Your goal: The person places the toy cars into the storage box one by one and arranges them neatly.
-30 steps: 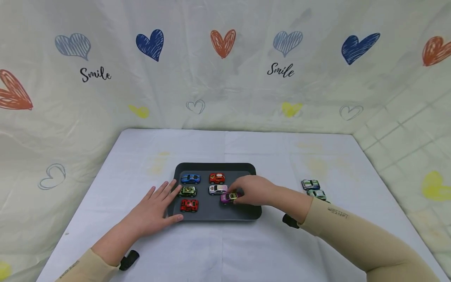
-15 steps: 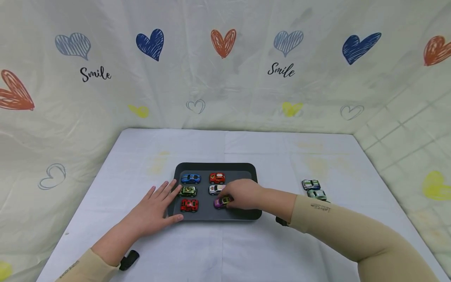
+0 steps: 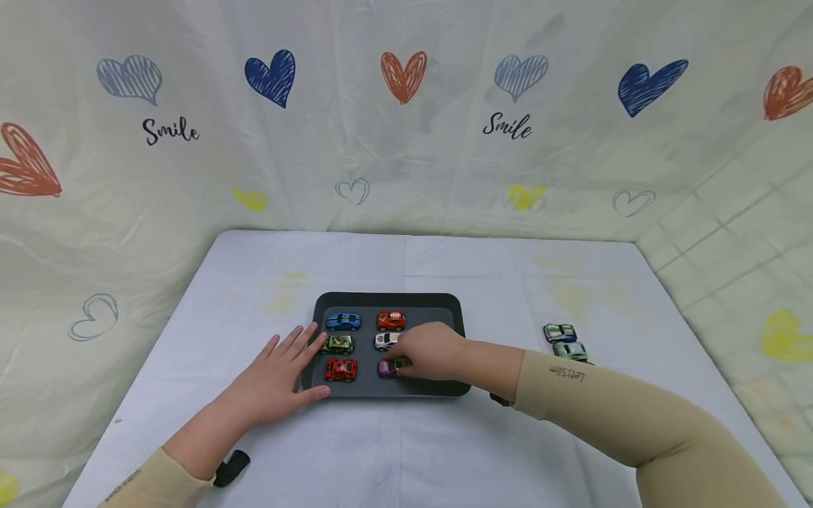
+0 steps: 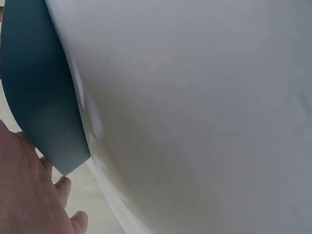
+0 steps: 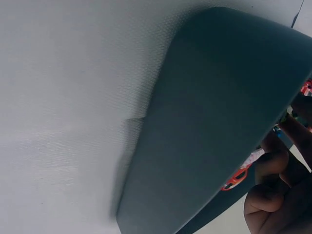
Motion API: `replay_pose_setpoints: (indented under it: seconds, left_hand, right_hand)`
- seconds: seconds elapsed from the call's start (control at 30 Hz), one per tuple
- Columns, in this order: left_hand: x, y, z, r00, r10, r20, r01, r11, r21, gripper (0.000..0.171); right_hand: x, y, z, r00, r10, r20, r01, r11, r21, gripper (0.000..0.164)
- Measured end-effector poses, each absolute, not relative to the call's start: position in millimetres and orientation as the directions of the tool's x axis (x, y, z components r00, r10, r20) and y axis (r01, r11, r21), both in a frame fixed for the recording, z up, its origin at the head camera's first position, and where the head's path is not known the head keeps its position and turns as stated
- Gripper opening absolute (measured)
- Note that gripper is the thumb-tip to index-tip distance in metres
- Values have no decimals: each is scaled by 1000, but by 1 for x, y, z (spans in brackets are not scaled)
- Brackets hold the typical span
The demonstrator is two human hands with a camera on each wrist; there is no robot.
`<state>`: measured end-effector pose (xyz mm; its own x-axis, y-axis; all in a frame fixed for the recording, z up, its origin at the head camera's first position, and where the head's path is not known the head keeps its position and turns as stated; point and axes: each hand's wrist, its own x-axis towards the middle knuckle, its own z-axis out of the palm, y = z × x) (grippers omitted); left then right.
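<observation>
Near my right hand [image 3: 433,351], pinching a purple car [image 3: 386,368], five cars [image 3: 341,370] already stand in the tray [image 3: 387,299]; other cars [image 3: 570,351] remain outside, rightward. My left hand [image 3: 276,374] lies spread.

Tray [image 3: 367,355] gap left of purple car [image 3: 386,368]

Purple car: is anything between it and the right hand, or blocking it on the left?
Nothing visible is between the right hand and the purple car it pinches. To its left lies bare tray, then the near red car.

Purple car [image 3: 384,368] partly behind right hand [image 3: 433,351]
</observation>
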<state>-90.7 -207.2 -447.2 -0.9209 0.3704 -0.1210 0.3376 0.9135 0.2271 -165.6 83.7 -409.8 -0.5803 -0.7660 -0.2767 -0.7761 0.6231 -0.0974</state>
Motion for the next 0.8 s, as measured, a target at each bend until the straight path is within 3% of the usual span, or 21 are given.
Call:
replay_pose_setpoints:
  seconds: [0.8]
  left_hand:
    - [-90,-208,-447,-920,371,-126,338,913,227,93]
  right_hand:
    - [-169,79,-407,-590,-757,-280,-756,640,-137,31]
